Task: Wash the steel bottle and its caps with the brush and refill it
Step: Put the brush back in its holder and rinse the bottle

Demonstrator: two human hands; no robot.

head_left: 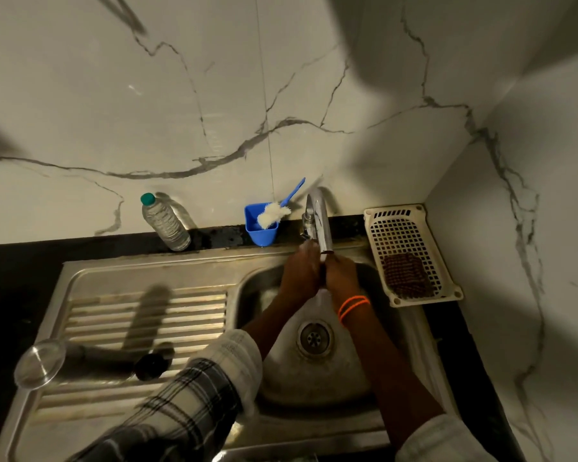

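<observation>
hands: your left hand (299,270) and right hand (339,273) are pressed together under the tap (319,221), over the sink (181,261) bowl; something small and dark sits between them, maybe a cap, can't tell, and can't tell the fingers' hold.
bottle: steel bottle (90,358) lies on its side on the ribbed drainboard, left of the bowl, so water runs off; dark cap (151,364) at its mouth.
brush: brush (276,211), white bristles, blue handle, is parked in the blue cup (261,228) by the wall, within reach.
table: dark, wet-looking; clear plastic bottle (165,223) is upright.
</observation>
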